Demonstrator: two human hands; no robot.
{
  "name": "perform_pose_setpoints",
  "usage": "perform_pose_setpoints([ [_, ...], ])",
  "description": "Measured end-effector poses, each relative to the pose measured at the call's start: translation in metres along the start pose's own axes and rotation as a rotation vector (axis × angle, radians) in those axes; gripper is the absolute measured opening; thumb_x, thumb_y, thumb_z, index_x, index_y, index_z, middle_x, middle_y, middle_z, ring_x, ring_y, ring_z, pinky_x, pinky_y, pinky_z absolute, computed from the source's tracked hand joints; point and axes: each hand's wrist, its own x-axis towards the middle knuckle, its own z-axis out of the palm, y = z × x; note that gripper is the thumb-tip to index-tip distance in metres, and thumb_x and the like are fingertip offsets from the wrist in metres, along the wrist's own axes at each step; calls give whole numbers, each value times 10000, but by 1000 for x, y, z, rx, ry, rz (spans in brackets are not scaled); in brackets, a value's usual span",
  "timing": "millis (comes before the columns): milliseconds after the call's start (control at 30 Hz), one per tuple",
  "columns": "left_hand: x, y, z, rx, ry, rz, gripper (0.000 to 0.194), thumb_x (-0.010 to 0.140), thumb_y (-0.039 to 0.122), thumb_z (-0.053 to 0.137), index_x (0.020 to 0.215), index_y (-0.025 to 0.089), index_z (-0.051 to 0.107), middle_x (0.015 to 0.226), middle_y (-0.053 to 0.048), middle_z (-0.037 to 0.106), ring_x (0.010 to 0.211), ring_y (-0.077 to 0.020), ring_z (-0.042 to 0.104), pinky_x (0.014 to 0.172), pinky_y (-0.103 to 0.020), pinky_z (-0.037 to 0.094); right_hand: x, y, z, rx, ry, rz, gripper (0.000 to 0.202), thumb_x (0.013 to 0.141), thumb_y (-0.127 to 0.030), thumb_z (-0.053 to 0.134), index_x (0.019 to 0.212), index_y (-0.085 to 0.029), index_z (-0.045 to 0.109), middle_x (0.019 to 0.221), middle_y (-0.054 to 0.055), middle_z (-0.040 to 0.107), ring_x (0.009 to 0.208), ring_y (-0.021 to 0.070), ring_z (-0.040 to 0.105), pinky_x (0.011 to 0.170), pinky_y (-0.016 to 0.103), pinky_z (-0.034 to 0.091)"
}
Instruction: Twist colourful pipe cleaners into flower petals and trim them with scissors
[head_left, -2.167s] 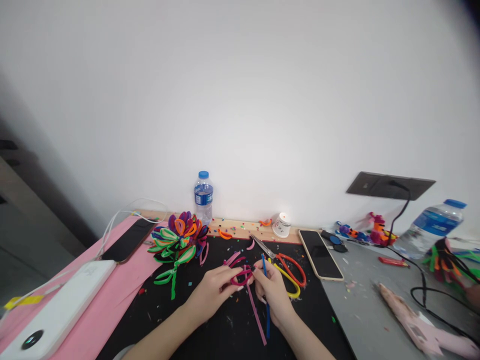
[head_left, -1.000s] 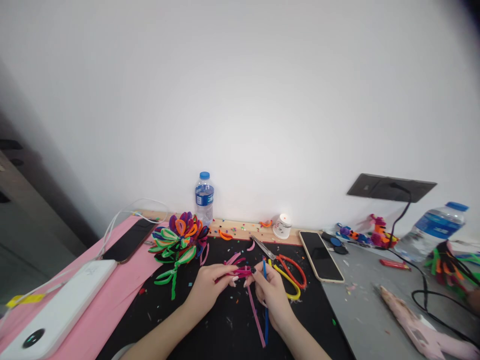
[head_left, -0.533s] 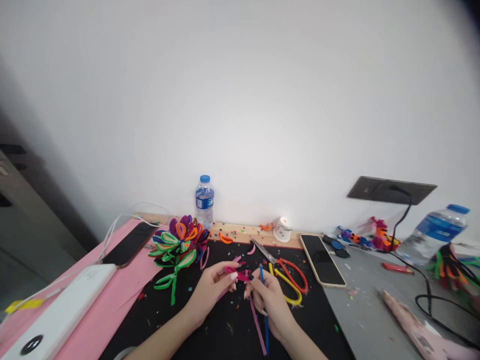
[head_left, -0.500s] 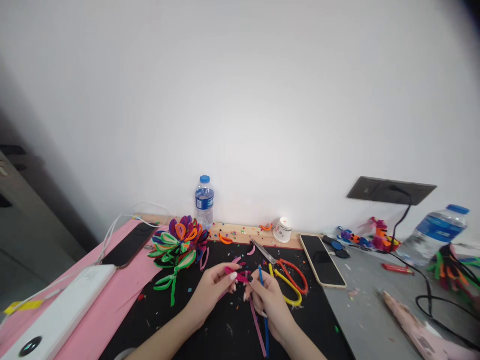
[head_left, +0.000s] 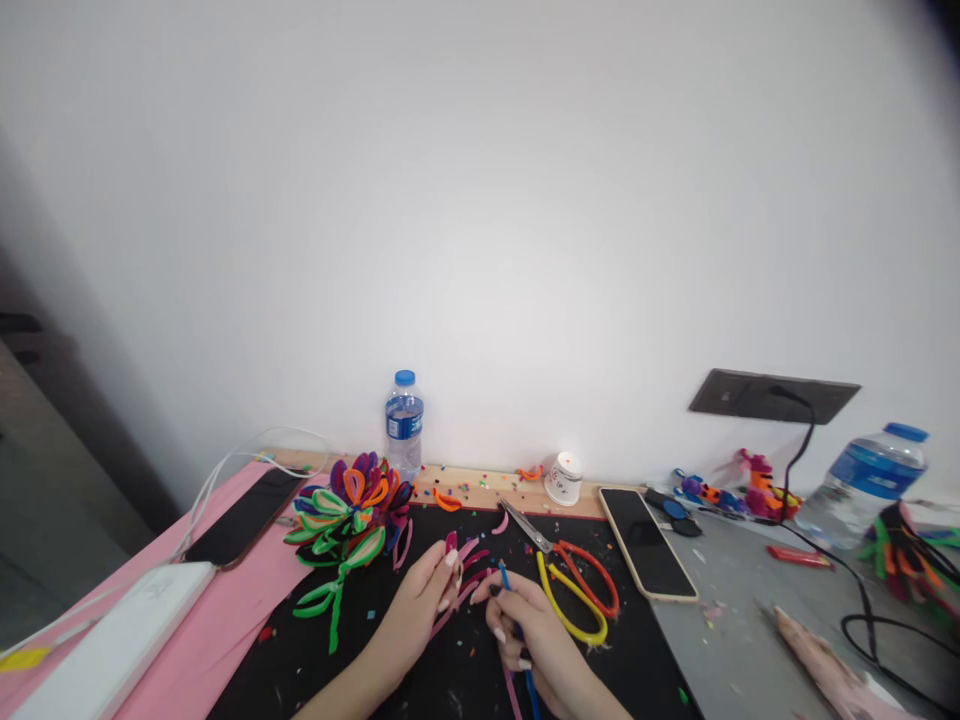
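My left hand (head_left: 420,592) is closed, with a short magenta pipe cleaner (head_left: 451,542) pinched between thumb and fingers. Just to its right, my right hand (head_left: 529,620) is curled around a blue pipe cleaner (head_left: 504,574), whose tip sticks up above the fingers. A pink pipe cleaner (head_left: 511,692) hangs below that same hand; whether it is gripped or lies on the mat is unclear. Between and behind the hands, several pink and magenta pieces (head_left: 475,557) lie on the black mat (head_left: 300,665). Scissors (head_left: 581,580) with yellow and orange handles lie right of my right hand.
Left stands a many-coloured pipe-cleaner flower (head_left: 352,520) beside a water bottle (head_left: 405,425). A paper cup (head_left: 564,478) and a phone (head_left: 646,545) sit farther right. Another phone (head_left: 244,515) and a white power bank (head_left: 127,640) lie on pink sheet. A black cable (head_left: 855,575) crosses the grey table.
My hands have moved apart. The magenta pipe cleaner, earlier between both hands, is now in my left hand only. The head view has tilted slightly up.
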Motion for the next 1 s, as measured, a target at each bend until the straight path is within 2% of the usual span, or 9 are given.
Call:
perform_pose_setpoints([
  [67,3,-1,2,4,13,-1,313,815,474,437,706,183,410,542,93,319,459,-67,292,458,-178,257,1,-2,0,-41,-28,31,170,714,-203,444,800,-141,576,473,-78,421,323,9,163,319,159,84],
  [200,8,0,10,95,-105,21,274,766,427,534,825,168,465,518,102,319,433,-66,313,432,-175,256,5,-7,2,-236,-66,111,237,666,-156,385,790,-143,586,438,-75,438,277,17,221,294,163,97],
  [300,13,3,13,176,-111,22,278,765,427,524,704,165,454,503,91,351,395,-63,320,406,-184,240,7,-13,1,-297,-95,136,223,667,-156,376,752,-149,582,412,-81,425,269,20,204,287,161,109],
  [433,22,6,10,193,55,129,339,744,436,546,589,171,402,503,87,339,454,-71,315,460,-186,254,11,-23,-9,-213,-147,155,157,716,-216,413,657,-149,542,411,-96,359,293,7,135,311,162,62],
  [533,29,0,4,74,172,59,350,741,494,516,636,173,425,446,116,261,407,-63,218,424,-178,182,14,-27,-17,-128,-156,166,163,746,-275,459,644,-158,509,415,-112,310,310,5,107,327,160,51],
  [600,32,-5,1,8,224,53,367,722,518,526,663,162,460,446,119,252,401,-60,213,419,-173,177,15,-28,-21,-88,-181,158,198,763,-313,482,665,-148,526,424,-113,304,321,3,95,334,161,54],
  [733,30,-10,1,-20,172,5,399,699,544,541,647,154,471,454,114,272,380,-47,198,390,-170,155,16,-25,-23,15,-233,90,309,791,-394,494,797,-105,605,487,-83,355,345,3,148,356,173,85],
  [833,25,-6,4,56,130,-2,376,711,526,539,689,151,509,457,100,329,372,-49,201,382,-174,153,18,-21,-25,96,-263,78,338,804,-400,489,882,-98,619,525,-59,394,357,10,196,369,182,103],
  [1000,21,-3,1,268,114,69,349,763,470,494,640,150,560,491,55,418,451,-98,354,447,-195,261,20,-17,-28,150,-305,95,316,820,-362,479,877,-90,631,507,-58,386,342,10,197,372,184,100],
])
